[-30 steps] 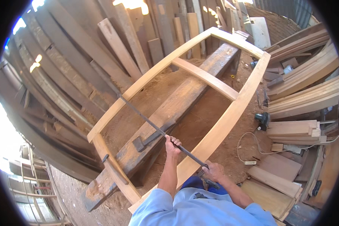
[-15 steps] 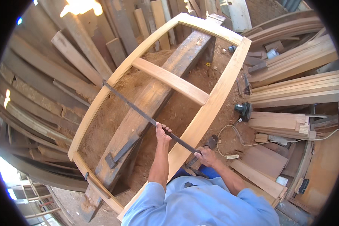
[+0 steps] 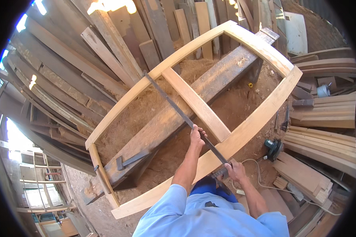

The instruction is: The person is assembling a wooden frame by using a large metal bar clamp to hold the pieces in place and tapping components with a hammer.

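A pale wooden frame with a crosspiece rests on a long, worn wooden bench. Across it, beside the crosspiece, lies a long dark metal bar clamp. The far end of this clamp hooks at the frame's far rail; its near end is over the near rail. My left hand wraps round the bar inside the frame. Close to the near rail, my right hand grips the clamp's near end, where the fingers partly hide it. A dark hammer lies on the bench.
Many boards lean along the far left side. Stacked timber lies on the right. A green-and-black power tool and a pale cord are on the sawdust-covered floor. A white container stands among the right-hand wood.
The clamp has shifted along the frame, closer to the crosspiece, with both my hands still on it. My view has turned, so the frame appears farther right and tilted differently.
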Motion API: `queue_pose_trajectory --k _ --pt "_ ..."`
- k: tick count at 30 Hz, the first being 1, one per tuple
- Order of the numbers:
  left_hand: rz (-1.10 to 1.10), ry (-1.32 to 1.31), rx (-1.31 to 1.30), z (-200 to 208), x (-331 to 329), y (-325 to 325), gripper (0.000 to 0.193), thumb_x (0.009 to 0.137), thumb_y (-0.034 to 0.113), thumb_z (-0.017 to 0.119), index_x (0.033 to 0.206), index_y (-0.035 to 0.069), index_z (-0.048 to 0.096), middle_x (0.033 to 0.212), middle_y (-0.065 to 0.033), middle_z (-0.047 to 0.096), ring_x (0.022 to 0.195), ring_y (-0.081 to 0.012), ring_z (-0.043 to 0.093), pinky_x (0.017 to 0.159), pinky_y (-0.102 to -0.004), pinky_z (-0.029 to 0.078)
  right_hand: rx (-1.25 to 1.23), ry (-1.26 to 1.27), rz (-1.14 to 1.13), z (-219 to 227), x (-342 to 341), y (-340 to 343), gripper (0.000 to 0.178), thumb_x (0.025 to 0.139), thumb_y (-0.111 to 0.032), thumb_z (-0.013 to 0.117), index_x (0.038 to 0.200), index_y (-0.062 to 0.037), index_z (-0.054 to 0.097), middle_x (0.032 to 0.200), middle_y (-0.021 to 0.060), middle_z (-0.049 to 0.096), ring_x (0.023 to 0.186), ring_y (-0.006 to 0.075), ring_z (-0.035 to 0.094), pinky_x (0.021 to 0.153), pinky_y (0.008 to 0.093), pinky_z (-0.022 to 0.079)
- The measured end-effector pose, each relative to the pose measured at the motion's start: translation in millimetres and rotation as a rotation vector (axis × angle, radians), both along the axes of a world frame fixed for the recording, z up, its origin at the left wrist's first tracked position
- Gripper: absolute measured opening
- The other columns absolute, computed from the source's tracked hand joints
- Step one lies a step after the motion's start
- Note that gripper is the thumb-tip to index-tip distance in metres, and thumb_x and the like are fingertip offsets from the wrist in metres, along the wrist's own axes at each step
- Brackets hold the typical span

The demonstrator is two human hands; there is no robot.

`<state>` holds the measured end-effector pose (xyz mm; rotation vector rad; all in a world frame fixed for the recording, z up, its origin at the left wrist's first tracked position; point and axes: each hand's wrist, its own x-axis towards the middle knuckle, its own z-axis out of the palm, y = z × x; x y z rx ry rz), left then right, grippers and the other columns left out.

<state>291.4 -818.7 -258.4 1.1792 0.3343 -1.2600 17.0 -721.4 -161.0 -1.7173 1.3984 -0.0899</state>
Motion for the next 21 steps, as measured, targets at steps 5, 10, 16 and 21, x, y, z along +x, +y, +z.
queue_pose_trajectory --k 5,10,16,21 --pt "0.012 -0.006 0.063 -3 -36 -37 0.031 0.101 0.047 0.054 0.096 0.016 0.053 0.073 -0.0025 0.053 0.059 -0.0202 0.055 0.048 -0.0381 0.046 -0.044 0.004 -0.028 9 -24 -29 0.041 0.093 -0.041 0.058 0.091 -0.0001 0.060 0.077 0.0297 0.064 0.079 0.0493 0.064 0.070 0.0556 0.049" --pt "-0.094 0.072 0.020 -1 -52 -71 0.035 0.102 0.048 0.052 0.100 0.013 0.051 0.079 -0.0050 0.056 0.064 -0.0236 0.061 0.051 -0.0396 0.049 -0.058 -0.004 -0.042 11 -36 -34 0.039 0.094 -0.039 0.058 0.088 -0.0004 0.060 0.073 0.0285 0.063 0.074 0.0486 0.063 0.066 0.0544 0.048" --pt "-0.091 0.125 0.054 6 -70 -98 0.039 0.099 0.052 0.053 0.089 0.014 0.054 0.076 -0.0049 0.061 0.066 -0.0260 0.063 0.057 -0.0421 0.051 -0.093 0.023 -0.081 21 -41 -58 0.039 0.094 -0.038 0.059 0.088 -0.0003 0.059 0.074 0.0293 0.063 0.075 0.0503 0.062 0.067 0.0560 0.048" --pt "-0.154 0.089 0.095 17 -86 -133 0.031 0.100 0.046 0.055 0.108 0.016 0.050 0.087 -0.0055 0.063 0.067 -0.0248 0.064 0.056 -0.0418 0.051 -0.159 0.003 -0.051 4 -61 -88 0.037 0.095 -0.036 0.058 0.085 -0.0004 0.059 0.078 0.0290 0.063 0.079 0.0489 0.063 0.070 0.0551 0.048"
